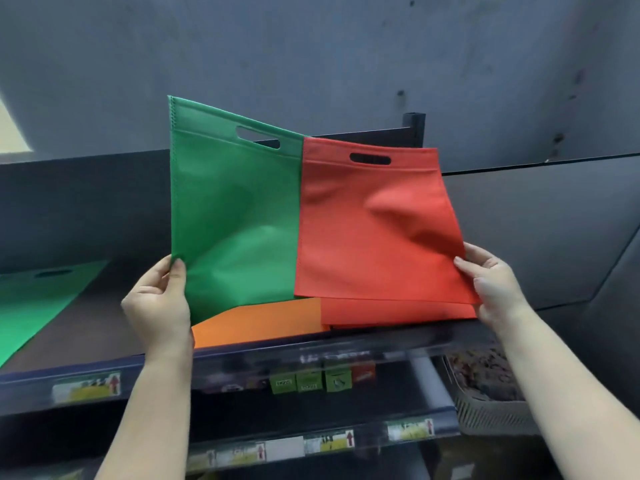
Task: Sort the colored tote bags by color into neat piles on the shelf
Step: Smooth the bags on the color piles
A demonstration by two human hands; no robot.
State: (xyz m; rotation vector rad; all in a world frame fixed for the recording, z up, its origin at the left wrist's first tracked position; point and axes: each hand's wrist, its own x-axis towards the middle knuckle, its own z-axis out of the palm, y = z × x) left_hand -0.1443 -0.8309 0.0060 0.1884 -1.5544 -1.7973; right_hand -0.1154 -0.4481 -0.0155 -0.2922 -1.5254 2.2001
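My left hand (157,303) pinches the lower left corner of a green tote bag (235,209), which is raised upright above the shelf (104,327). My right hand (493,285) pinches the lower right corner of a red tote bag (377,230), also lifted, with its left edge overlapping the green one. Beneath them on the shelf lie an orange bag (259,322) and another red bag (398,311). A second green bag (34,299) lies flat at the shelf's left end.
The dark shelf has a back panel and a post (414,128) at the rear right. Lower shelves carry price labels (86,386) and small boxes (308,381). A plastic basket (485,400) with dark contents sits at the lower right.
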